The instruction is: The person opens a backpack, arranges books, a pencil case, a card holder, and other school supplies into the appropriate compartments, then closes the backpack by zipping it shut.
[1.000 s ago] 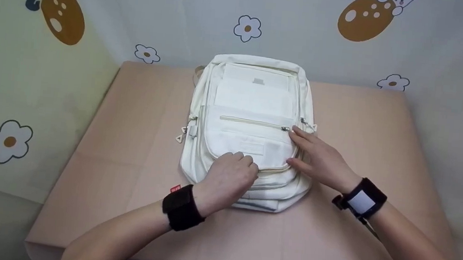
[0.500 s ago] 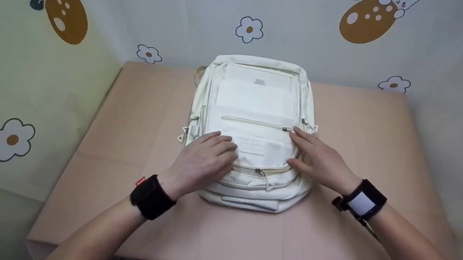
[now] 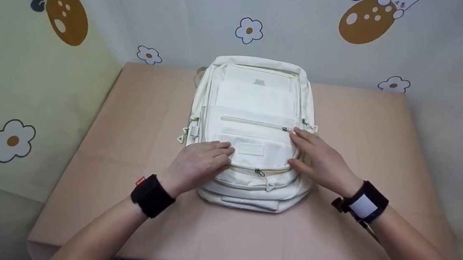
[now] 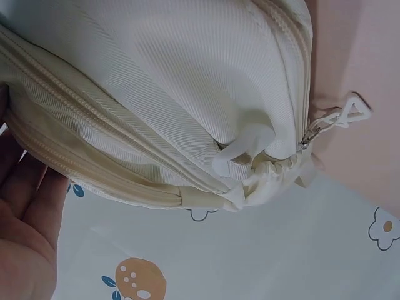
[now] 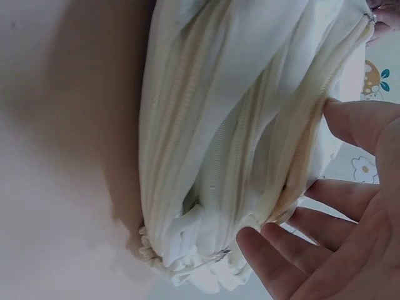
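A cream-white backpack (image 3: 257,94) lies on its back, front pockets up. My left hand (image 3: 201,161) rests on the lower left of its front pocket, fingers together and loosely bent. In the left wrist view, part of that hand (image 4: 28,219) shows beside the pocket's zipped edge. On the opposite side my right hand (image 3: 323,161) lies against the pocket's right edge, fingers extended. The right wrist view has its spread fingers (image 5: 275,262) and thumb touching the fabric near a beige zipper (image 5: 300,156). A zipper pull (image 3: 269,185) hangs at the pocket's bottom middle.
The backpack stands on a table with a pinkish-beige cover (image 3: 132,117). Pale curtains (image 3: 199,14) with flower and fruit prints enclose the back and sides. A short horizontal zipper (image 3: 253,123) crosses the bag's front. Triangular pulls (image 3: 181,136) stick out at its left side.
My left hand has left the zipper pull at the pocket's bottom, shifted left, and settled on the pocket's left side, its fingers loosened. The right hand has stayed in place.
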The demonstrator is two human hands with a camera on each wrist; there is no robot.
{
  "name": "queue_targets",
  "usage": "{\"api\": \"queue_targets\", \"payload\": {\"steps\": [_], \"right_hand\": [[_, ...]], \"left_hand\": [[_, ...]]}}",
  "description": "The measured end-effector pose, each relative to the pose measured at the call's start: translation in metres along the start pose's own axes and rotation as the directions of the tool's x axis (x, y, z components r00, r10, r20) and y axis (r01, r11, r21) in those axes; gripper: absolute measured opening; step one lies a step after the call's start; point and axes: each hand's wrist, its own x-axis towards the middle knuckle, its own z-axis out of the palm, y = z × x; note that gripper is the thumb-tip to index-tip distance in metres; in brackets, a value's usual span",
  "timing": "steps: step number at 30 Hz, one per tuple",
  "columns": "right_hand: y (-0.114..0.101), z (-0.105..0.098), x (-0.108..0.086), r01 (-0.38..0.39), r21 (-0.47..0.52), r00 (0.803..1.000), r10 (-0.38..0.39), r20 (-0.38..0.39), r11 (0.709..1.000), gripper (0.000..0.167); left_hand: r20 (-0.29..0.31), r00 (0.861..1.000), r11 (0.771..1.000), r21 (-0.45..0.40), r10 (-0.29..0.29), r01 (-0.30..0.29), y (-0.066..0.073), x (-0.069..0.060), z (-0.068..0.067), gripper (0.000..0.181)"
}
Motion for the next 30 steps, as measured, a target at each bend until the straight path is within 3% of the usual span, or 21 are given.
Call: {"api": "queue_targets", "payload": {"steps": [5, 9, 13, 21, 30], "right_hand": [[-0.015, -0.001, -0.004, 0.09, -0.022, 0.991, -0.092, -0.1, 0.996, 0.058], [-0.033, 0.001, -0.007, 0.202, -0.039, 0.958, -0.206, -0.202, 0.979, 0.032], [-0.052, 0.01, -0.008, 0.279, -0.071, 0.93, -0.288, -0.229, 0.958, 0.009], [-0.07, 0.036, -0.003, 0.247, -0.195, 0.924, -0.291, -0.249, 0.949, 0.012], [-0.068, 0.036, -0.004, 0.254, -0.174, 0.929, -0.29, -0.231, 0.951, 0.011]], "left_hand": [[0.004, 1.0, 1.0, 0.006, -0.01, 0.01, 0.0, 0.0, 0.0, 0.006], [0.016, 1.0, 1.0, 0.001, -0.01, 0.01, 0.001, 0.001, -0.002, 0.005], [0.024, 1.0, 1.0, -0.008, -0.014, 0.014, 0.0, 0.001, -0.003, 0.005], [0.028, 1.0, 1.0, -0.02, -0.011, 0.011, -0.001, 0.002, -0.002, 0.005], [0.021, 1.0, 1.0, -0.026, -0.008, 0.008, 0.0, 0.001, -0.001, 0.006]]}}
